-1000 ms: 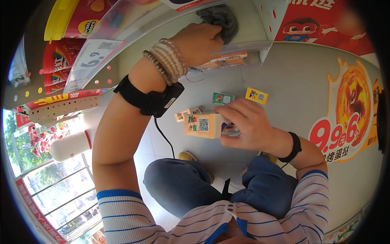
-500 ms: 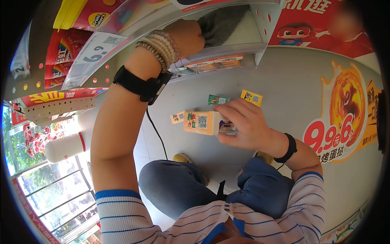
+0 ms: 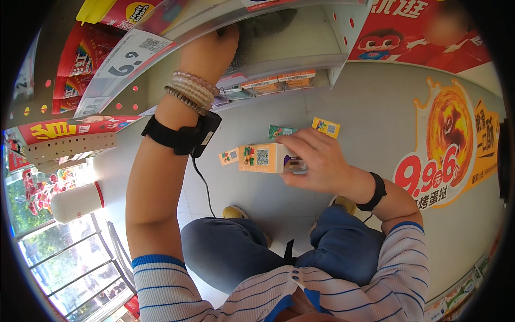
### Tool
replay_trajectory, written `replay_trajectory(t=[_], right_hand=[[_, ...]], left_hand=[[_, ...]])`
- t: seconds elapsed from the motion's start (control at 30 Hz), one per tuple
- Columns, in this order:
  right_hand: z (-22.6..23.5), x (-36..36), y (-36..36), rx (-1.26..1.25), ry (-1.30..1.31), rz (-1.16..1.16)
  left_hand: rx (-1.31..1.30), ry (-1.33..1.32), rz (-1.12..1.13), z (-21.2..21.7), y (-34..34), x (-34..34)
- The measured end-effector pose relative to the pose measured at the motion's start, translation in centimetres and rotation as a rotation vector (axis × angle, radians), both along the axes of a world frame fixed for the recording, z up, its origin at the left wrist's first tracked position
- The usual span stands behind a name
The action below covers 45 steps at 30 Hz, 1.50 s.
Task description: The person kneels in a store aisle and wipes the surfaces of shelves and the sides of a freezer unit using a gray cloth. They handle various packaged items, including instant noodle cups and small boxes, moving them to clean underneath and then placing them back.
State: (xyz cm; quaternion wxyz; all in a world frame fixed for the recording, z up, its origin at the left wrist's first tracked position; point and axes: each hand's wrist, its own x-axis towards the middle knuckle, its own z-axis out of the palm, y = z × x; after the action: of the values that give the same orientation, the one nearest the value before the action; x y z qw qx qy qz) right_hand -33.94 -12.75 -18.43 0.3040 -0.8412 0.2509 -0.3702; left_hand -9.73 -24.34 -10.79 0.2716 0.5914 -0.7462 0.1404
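Two bare hands worked beyond a white knit shirt with blue stripes (image 3: 247, 290) and blue denim trousers (image 3: 220, 241). Yellow shoes (image 3: 234, 212) stood on a grey tiled floor (image 3: 268, 196). Right hand (image 3: 314, 161), black band (image 3: 374, 192) at its wrist: narrow, thumb and fingers pinched on the right end of a light-orange rectangular carton (image 3: 260, 159), which sat in front of the body. Clear and purple packaging (image 3: 294, 165) showed at that end. Couldn't tell if the carton touched the floor. A small pale-orange box (image 3: 229, 155) showed just left of it; a small green box (image 3: 279, 131) and a small yellow box (image 3: 325, 127) lay farther out. Left arm wore a black strap with a dark module (image 3: 201, 134) and beaded bracelets (image 3: 192, 92). Left hand (image 3: 213, 51): reached in over a pale shelf (image 3: 308, 45), fingers curled on a dark grey cloth (image 3: 263, 32), blurred, partly behind the clear shelf edge. Orange-and-white packets (image 3: 279, 81) sat below. Red cartoon poster (image 3: 413, 37) stood beyond, to the right.
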Motion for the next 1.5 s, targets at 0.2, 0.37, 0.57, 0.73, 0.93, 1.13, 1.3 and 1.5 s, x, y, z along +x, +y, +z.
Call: replay_trajectory(t=[0.2, 0.37, 0.57, 0.73, 0.93, 1.13, 1.3, 1.5], right_hand=[[0.4, 0.2, 0.1, 0.013, -0.012, 0.026], [0.2, -0.9, -0.3, 0.045, 0.005, 0.014], [-0.3, -1.3, -0.8, 0.052, -0.015, -0.016], [-0.6, -1.5, -0.9, 0.052, -0.011, -0.017], [-0.7, -1.7, -0.7, 0.06, 0.028, -0.029], [-1.1, -1.9, -1.1, 0.144, 0.065, -0.064], [-3.0, -2.7, -1.8, 0.315, 0.083, -0.098], [0.6, -3.1, -3.5, 0.362, 0.086, -0.023]], left_hand=[[-0.067, -0.128, -0.123, 1.1, -3.5, -3.8], [0.077, -0.147, -0.27, 0.5, -5.5, -8.5], [0.302, -0.097, -0.374, 0.6, -6.0, -10.8], [0.573, 0.122, -0.461, 1.1, -5.5, -10.4], [1.199, 0.911, -0.406, 1.0, -4.9, -8.7], [1.088, 1.185, -0.626, 2.1, 0.0, -7.7], [0.989, 0.931, -0.75, 5.4, 6.4, -6.9], [1.588, 0.418, -0.736, 7.9, 12.1, 0.6]])
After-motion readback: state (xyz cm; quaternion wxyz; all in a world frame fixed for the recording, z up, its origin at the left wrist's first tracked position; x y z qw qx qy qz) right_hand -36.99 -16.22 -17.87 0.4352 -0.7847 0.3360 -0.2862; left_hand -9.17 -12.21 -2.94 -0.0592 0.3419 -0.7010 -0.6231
